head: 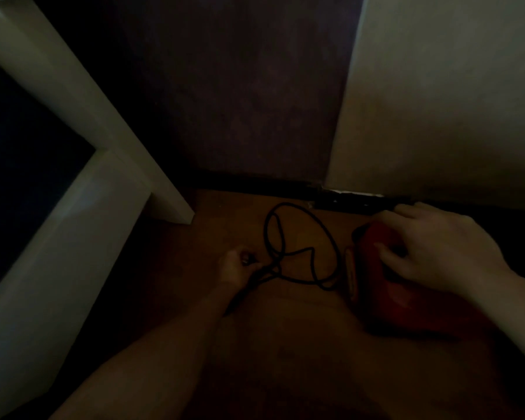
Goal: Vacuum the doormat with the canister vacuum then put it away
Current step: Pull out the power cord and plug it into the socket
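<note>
The scene is very dim. A red canister vacuum (406,295) sits on the brown wooden floor at the right. My right hand (437,253) rests on its top, fingers curled over the front end. A black power cord (300,237) lies in loose loops on the floor just left of the vacuum. My left hand (237,266) is closed around the near end of that cord, low to the floor. No doormat can be made out.
A white furniture leg and frame (152,165) stand at the left. A dark panel (240,86) rises at the back, with a pale wall (437,101) to its right. A dark skirting strip (346,201) runs along the floor's far edge.
</note>
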{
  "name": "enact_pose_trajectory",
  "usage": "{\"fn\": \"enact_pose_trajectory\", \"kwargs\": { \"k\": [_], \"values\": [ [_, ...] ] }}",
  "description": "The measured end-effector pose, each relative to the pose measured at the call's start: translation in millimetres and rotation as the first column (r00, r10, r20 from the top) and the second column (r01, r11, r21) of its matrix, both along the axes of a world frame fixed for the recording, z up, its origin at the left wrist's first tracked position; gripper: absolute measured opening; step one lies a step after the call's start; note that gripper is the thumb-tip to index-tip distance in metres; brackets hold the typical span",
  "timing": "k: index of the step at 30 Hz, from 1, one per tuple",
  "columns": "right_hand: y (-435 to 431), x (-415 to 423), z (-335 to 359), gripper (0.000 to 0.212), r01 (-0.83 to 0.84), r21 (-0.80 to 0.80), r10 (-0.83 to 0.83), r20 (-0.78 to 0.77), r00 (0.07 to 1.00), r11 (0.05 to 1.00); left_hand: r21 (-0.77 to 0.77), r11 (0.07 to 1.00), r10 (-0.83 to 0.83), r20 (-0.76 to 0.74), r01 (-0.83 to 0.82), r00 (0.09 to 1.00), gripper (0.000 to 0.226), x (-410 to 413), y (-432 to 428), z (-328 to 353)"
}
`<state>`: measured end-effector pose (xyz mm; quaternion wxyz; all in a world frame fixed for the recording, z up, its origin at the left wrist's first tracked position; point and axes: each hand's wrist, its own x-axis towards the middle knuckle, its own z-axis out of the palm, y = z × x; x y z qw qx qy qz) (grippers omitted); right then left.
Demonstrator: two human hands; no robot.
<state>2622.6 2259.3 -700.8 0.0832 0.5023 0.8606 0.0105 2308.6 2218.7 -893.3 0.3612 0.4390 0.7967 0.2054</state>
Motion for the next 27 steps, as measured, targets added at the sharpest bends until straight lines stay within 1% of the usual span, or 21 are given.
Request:
{"fn": "enact_pose_trajectory", "kwargs": {
  "k": [2, 5, 8, 11, 13, 15, 19, 22, 24, 25, 27],
  "values": [
    [1.0, -3.8, 3.4, 0.054, 0.003, -0.034, -0.002, 0.011, 1.000, 0.999, 0.018, 1.000, -0.014, 0.074, 0.013, 0.997, 0.025, -7.2, 2.7, 14.3],
    [3.7, -7.0, 5.5, 0.056, 0.029, -0.057, -0.028, 0.006, 1.000, 0.998, 0.091, 0.995, -0.047, 0.170, 0.032, 0.984, 0.022, -19.7, 6.7, 43.1],
    [6.1, -11.3, 3.2, 0.056, 0.042, -0.029, -0.042, 0.007, 0.999, 0.999, 0.157, 0.988, -0.041, 0.224, 0.005, 0.974, 0.024, -31.3, 8.3, 74.5],
    [9.0, -21.4, 0.8, 0.051, 0.032, 0.001, -0.032, 0.012, 0.999, 0.999, 0.241, 0.970, -0.079, 0.236, 0.021, 0.969, 0.024, -44.1, 10.4, 103.7],
    [9.7, -28.7, -0.1, 0.047, 0.008, 0.019, -0.008, -0.007, 1.000, 1.000, 0.318, 0.948, -0.074, 0.289, -0.023, 0.954, 0.029, -50.2, 11.7, 120.3],
    [10.6, -34.4, -1.8, 0.046, -0.012, 0.033, 0.013, -0.021, 1.000, 0.999, 0.359, 0.929, -0.035, 0.332, -0.092, 0.943, 0.031, -52.7, 11.7, 135.5],
    [11.6, -41.8, -5.5, 0.051, -0.055, 0.009, 0.055, -0.073, 0.996, 0.998, 0.432, 0.880, -0.005, 0.419, -0.195, 0.908, 0.025, -45.7, 10.2, 166.6],
    [11.8, -48.9, -7.7, 0.048, -0.088, -0.014, 0.084, -0.188, 0.979, 0.996, 0.462, 0.842, 0.024, 0.484, -0.279, 0.874, 0.022, -35.9, 9.6, 187.9],
    [12.6, -61.7, -2.6, 0.043, -0.103, -0.078, 0.068, -0.366, 0.928, 0.992, 0.493, 0.826, 0.009, 0.473, -0.273, 0.881, 0.022, -29.3, 10.9, 203.9],
    [13.1, -70.6, 2.6, 0.041, -0.123, -0.108, 0.056, -0.487, 0.872, 0.986, 0.514, 0.818, -0.012, 0.465, -0.259, 0.885, 0.022, -25.7, 11.9, 212.9],
    [16.0, -92.9, 17.8, 0.041, -0.182, -0.109, 0.056, -0.694, 0.717, 0.977, 0.549, 0.804, -0.062, 0.458, -0.228, 0.887, 0.022, -18.3, 14.7, 233.6]
  ]
}}
